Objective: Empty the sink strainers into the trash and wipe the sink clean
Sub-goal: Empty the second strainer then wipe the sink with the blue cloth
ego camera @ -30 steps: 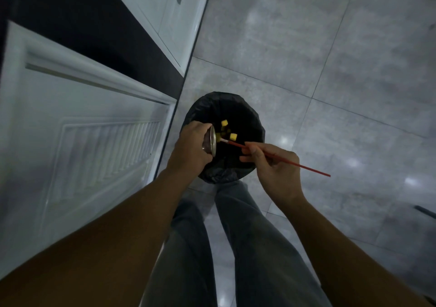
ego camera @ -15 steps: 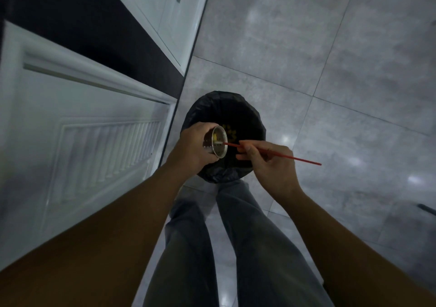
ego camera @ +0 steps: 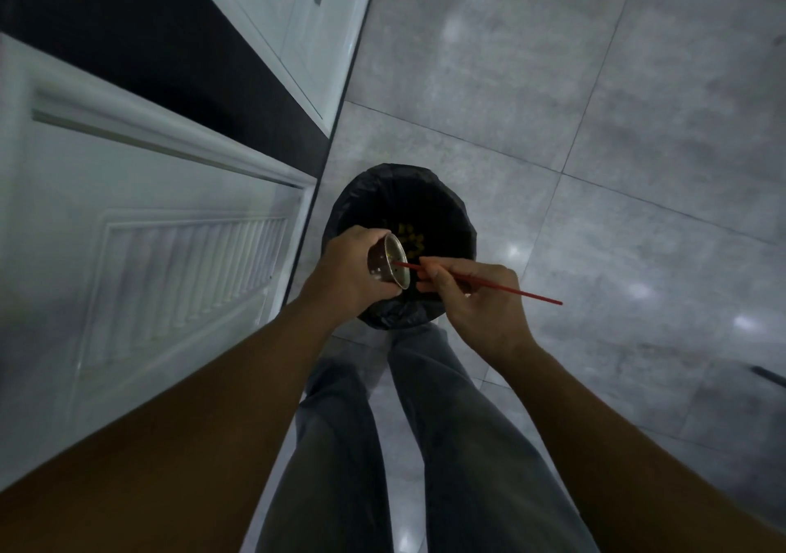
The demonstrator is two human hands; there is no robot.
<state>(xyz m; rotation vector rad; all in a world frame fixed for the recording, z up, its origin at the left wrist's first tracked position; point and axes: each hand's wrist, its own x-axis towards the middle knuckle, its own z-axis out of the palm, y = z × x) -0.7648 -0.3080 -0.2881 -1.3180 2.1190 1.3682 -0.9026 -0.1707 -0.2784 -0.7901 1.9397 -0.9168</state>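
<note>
Left hand [ego camera: 346, 274] grips the strainer [ego camera: 385, 267] tipped over the bin [ego camera: 465, 229], right hand [ego camera: 478, 303] pinches a red stick [ego camera: 516, 293] poking inside: emptying underway, next probably scraping stuck bits loose

My left hand [ego camera: 348, 272] covers most of the small perforated metal strainer cup [ego camera: 389, 265], and the tip of the thin red stick [ego camera: 502, 288] is lost inside it. Yellow bits [ego camera: 410, 237] in the black-bagged round trash bin [ego camera: 340, 218]? Too dim to identify.

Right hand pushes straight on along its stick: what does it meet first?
Likely the strainer in the left hand: the stick tip sits in its mouth, right hand close behind. Depth is unclear.
</note>
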